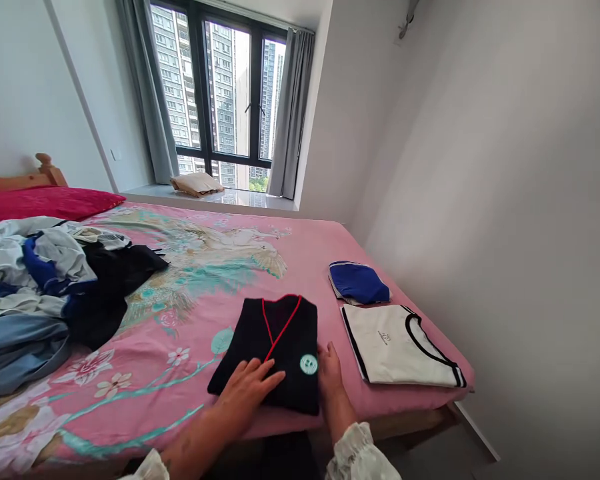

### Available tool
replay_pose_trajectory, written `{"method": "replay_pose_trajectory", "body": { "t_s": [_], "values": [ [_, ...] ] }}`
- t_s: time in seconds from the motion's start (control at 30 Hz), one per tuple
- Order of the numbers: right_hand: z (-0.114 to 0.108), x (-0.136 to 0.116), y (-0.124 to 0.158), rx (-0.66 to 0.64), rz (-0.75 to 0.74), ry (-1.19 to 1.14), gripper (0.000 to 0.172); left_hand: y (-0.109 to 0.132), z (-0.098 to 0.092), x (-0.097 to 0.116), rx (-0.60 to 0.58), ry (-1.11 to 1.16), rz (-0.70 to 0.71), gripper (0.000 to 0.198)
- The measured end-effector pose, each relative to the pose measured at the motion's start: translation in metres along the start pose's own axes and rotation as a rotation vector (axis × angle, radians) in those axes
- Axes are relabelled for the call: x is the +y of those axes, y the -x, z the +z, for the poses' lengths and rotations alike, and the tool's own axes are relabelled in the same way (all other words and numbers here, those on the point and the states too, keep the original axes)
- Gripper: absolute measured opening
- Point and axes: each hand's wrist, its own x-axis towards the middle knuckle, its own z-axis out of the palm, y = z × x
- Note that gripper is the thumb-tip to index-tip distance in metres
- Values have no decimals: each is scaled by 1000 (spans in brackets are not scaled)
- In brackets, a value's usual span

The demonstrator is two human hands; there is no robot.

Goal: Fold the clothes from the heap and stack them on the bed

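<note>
A black V-neck garment (pixel 293 333) with red neckline trim and a round pale-green badge lies folded in a rectangle near the bed's front edge. My left hand (pixel 253 390) rests flat on its lower left part, fingers spread. Against its right side stands my right hand (pixel 333 373), fingers stretched out and holding nothing. To the right lies a folded white shirt (pixel 387 343) with black trim, and beyond it a folded blue garment (pixel 357 283).
A loose heap of clothes (pixel 45 280) in white, blue and black covers the bed's left side. Behind it are a red pillow (pixel 50 200) and a wooden headboard (pixel 27 180). A beige folded cloth (pixel 197 184) sits on the window ledge. A wall (pixel 505 233) borders the right.
</note>
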Motion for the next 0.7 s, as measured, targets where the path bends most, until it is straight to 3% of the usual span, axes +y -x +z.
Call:
{"method": "replay_pose_trajectory", "body": {
  "t_s": [0.03, 0.1, 0.17, 0.23, 0.33, 0.43, 0.57, 0.7],
  "values": [
    [-11, 11, 5, -27, 15, -53, 64, 17, 25, -8, -48, 12, -7, 80],
    [-33, 26, 9, -38, 50, -150, 73, 44, 58, -23, -5, 25, 14, 91],
    [-47, 29, 6, 20, 73, -189, 70, 57, 67, -34, 102, 24, 41, 87],
    [-47, 19, 3, 85, 53, -175, 65, 56, 60, -43, 242, 12, -18, 69],
    [-22, -2, 13, 109, -180, 21, 59, 40, 48, -52, 414, 3, -237, 53],
    [15, -7, 38, -18, -433, 446, 52, 25, 54, -55, 383, 4, -323, 50],
    [40, 21, 67, -224, -408, 799, 52, 23, 76, -57, 270, 16, -328, 49],
    [37, 48, 71, -130, -417, 757, 57, 26, 86, -60, 298, 42, -322, 49]
  ]
}}
